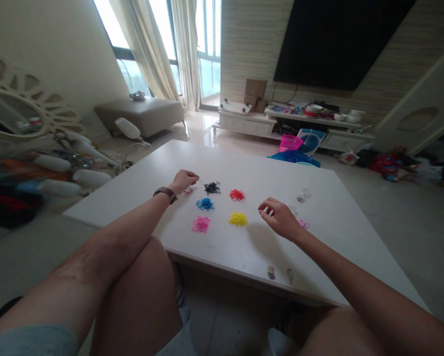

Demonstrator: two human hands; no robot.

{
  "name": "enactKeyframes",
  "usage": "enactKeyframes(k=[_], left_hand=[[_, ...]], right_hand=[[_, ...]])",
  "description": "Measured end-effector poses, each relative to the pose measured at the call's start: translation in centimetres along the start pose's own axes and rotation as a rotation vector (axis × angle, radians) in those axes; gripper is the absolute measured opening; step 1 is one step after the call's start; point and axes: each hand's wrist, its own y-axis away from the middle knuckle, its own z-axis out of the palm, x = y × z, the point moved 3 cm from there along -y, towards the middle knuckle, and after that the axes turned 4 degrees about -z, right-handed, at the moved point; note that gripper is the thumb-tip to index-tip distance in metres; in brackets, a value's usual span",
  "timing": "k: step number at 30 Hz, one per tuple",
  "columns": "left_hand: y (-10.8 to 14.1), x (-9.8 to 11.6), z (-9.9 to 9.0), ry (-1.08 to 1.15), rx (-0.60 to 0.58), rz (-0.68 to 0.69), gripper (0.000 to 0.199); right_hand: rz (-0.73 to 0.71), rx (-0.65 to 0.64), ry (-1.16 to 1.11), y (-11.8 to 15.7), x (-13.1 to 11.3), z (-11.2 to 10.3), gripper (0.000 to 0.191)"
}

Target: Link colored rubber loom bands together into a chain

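Observation:
On the white table lie small piles of thin pieces: black, red, blue, yellow and pink. My left hand, with a dark watch on the wrist, is left of the black pile. Its fingertips are pinched together at a small pale thing too tiny to make out. A few pink and dark pieces lie just below that hand. My right hand hovers right of the yellow pile, fingers curled but apart, with nothing visible in them.
Beyond my right hand lie a small clear container and pink pieces. Two small figure-shaped items, one a yellow and blue figure, lie near the front edge. A pink basket stands behind the table.

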Motion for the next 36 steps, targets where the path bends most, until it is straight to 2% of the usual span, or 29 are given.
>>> enactKeyframes(k=[5, 7, 12, 14, 17, 20, 26, 30, 33, 36], left_hand=[[0.4, -0.8, -0.3, 0.119, -0.135, -0.019, 0.028], [0.2, -0.8, -0.3, 0.077, -0.169, 0.0, 0.029], [-0.5, -1.6, -0.6, -0.409, -0.11, 0.053, 0.032], [-0.7, -2.2, 0.0, -0.568, -0.151, 0.029, 0.033], [-1.0, -2.7, 1.1, -0.678, -0.161, 0.0, 0.024], [-1.2, -2.7, 1.9, -0.694, -0.144, 0.016, 0.017], [-0.9, -1.5, 2.5, -0.655, -0.128, 0.127, 0.021], [-0.8, -0.1, 2.8, -0.469, -0.082, 0.25, 0.026], [-1.2, 0.0, 1.8, -0.344, -0.045, 0.251, 0.026], [-1.5, -1.0, 0.0, -0.408, -0.059, 0.158, 0.025]], right_hand=[[-0.002, -0.044, 0.003, 0.0, 0.3, 0.5, 0.009], [-0.006, -0.059, 0.006, 0.1, 0.3, 0.6, 0.01], [-0.009, -0.086, 0.011, 0.1, 0.3, 0.5, 0.011], [-0.007, -0.095, 0.012, 0.1, 0.2, 0.5, 0.011], [-0.007, -0.099, 0.009, 0.2, 0.1, 0.4, 0.011], [-0.015, -0.096, 0.005, 0.2, 0.1, 0.2, 0.011], [-0.025, -0.083, 0.011, 0.3, 0.1, 0.0, 0.011], [-0.027, -0.087, 0.011, 0.3, 0.0, 0.0, 0.011], [-0.029, -0.096, 0.013, 0.2, 0.0, 0.1, 0.012], [-0.031, -0.104, 0.015, 0.2, 0.1, 0.2, 0.011]])
